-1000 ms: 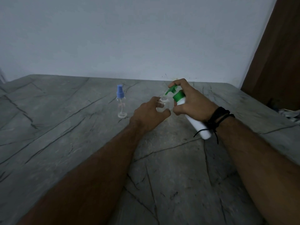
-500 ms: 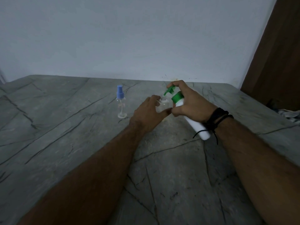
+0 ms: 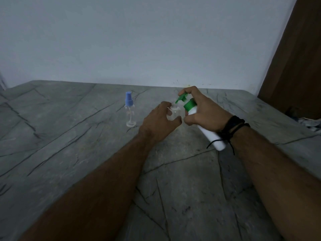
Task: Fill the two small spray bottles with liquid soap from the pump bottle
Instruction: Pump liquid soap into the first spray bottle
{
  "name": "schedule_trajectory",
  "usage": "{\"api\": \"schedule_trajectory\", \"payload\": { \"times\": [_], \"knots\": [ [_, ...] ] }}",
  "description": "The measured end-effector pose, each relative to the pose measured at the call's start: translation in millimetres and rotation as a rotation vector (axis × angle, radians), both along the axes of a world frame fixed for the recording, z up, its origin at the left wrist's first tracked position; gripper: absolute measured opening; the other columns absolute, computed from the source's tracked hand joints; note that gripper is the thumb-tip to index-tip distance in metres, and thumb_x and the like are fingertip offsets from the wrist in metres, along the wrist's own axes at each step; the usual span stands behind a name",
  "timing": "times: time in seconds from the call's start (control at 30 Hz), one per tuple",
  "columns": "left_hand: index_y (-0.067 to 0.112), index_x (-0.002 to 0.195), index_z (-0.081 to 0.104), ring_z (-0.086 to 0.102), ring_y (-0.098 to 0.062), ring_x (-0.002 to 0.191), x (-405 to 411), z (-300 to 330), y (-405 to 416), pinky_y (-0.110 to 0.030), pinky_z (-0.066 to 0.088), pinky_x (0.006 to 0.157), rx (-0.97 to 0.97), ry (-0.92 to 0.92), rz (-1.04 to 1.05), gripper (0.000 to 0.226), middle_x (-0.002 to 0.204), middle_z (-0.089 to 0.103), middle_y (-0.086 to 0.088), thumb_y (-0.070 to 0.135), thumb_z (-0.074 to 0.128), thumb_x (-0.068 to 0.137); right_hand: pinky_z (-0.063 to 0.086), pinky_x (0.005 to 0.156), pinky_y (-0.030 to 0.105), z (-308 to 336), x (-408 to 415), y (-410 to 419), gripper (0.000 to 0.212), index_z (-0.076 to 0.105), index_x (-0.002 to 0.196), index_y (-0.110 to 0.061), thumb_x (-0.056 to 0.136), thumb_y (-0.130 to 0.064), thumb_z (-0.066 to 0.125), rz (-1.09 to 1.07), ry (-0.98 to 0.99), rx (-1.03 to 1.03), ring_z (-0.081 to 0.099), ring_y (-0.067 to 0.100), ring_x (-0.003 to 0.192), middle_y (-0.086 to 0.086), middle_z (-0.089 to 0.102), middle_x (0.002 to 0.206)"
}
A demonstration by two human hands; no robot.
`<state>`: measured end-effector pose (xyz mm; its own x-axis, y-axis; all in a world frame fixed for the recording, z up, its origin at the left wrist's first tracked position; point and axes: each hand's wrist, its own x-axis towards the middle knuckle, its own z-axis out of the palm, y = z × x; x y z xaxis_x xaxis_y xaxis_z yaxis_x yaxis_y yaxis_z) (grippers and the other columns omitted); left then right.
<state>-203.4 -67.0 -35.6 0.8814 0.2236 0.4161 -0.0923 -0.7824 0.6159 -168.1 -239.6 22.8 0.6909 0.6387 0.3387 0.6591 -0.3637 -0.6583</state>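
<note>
My left hand (image 3: 159, 121) grips a small clear spray bottle (image 3: 174, 112) that has no cap, standing on the grey marble table (image 3: 78, 150). My right hand (image 3: 204, 113) holds the white pump bottle (image 3: 211, 136) tilted, with a finger on its green pump head (image 3: 181, 98). The green nozzle points down at the open neck of the small bottle. A second small clear spray bottle (image 3: 130, 112) with a blue cap stands upright to the left, apart from both hands.
A plain wall rises behind the table. A brown wooden panel (image 3: 295, 58) stands at the right, with some cloth (image 3: 311, 123) beyond the table's right edge.
The pump bottle's nozzle has shifted slightly left and down, closer over the open neck of the small bottle. My left hand stays on the small bottle.
</note>
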Motion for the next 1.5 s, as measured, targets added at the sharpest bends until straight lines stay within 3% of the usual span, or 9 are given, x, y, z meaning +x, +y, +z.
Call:
{"api": "schedule_trajectory", "payload": {
  "times": [0.27,0.47,0.6,0.83,1.37,1.5],
  "knots": [
    [0.023,0.133,0.047,0.058,-0.014,0.106,-0.9,1.6,-1.8,-0.04,0.05,0.093,0.016,-0.003,-0.011,0.061,0.117,0.06,0.008,0.056,0.063,0.084,0.055,0.07,0.035,-0.5,-0.8,-0.5,0.075,0.043,0.131,-0.031,0.069,-0.001,0.074,0.004,-0.005,0.001,0.065,0.022,0.079,0.0,0.064,0.096],
    [0.022,0.133,0.048,0.059,-0.014,0.106,-2.8,4.1,-2.1,-0.036,0.051,0.091,0.002,0.006,-0.007,0.064,0.12,0.063,0.005,0.059,0.064,0.084,0.051,0.064,0.028,1.2,-1.0,-2.3,0.069,0.044,0.129,-0.027,0.072,0.0,0.072,-0.008,-0.007,0.01,0.06,0.014,0.071,-0.003,0.062,0.088],
    [0.023,0.134,0.05,0.059,-0.014,0.106,-1.4,3.7,-1.5,-0.037,0.051,0.091,0.02,0.017,-0.006,0.061,0.121,0.064,0.006,0.058,0.062,0.086,0.051,0.065,0.024,0.5,-2.0,-1.4,0.073,0.043,0.131,-0.028,0.071,0.0,0.074,-0.003,-0.012,0.01,0.062,0.013,0.074,-0.005,0.063,0.094],
    [0.025,0.137,0.051,0.061,-0.013,0.104,-1.2,4.2,-1.5,-0.038,0.052,0.093,-0.013,0.039,-0.021,0.062,0.121,0.065,0.008,0.057,0.063,0.085,0.052,0.065,0.028,1.5,-2.1,-1.7,0.07,0.044,0.13,-0.026,0.072,0.003,0.072,0.001,-0.001,0.017,0.061,0.014,0.072,-0.006,0.062,0.089],
    [0.023,0.128,0.055,0.061,-0.012,0.103,-3.5,5.3,-2.2,-0.036,0.053,0.091,-0.049,0.04,-0.032,0.056,0.119,0.066,0.007,0.055,0.067,0.083,0.049,0.061,0.02,0.6,-2.5,-1.8,0.074,0.043,0.131,-0.029,0.071,0.003,0.072,0.011,0.0,0.013,0.059,0.007,0.068,-0.009,0.061,0.089],
    [0.024,0.128,0.056,0.061,-0.011,0.102,-3.4,5.4,-2.9,-0.034,0.052,0.091,-0.053,0.053,-0.025,0.055,0.117,0.066,0.008,0.054,0.066,0.083,0.052,0.064,0.027,1.0,-1.3,-2.4,0.071,0.044,0.13,-0.027,0.072,0.003,0.071,0.011,0.001,0.015,0.06,0.011,0.069,-0.007,0.062,0.087]
  ]
}}
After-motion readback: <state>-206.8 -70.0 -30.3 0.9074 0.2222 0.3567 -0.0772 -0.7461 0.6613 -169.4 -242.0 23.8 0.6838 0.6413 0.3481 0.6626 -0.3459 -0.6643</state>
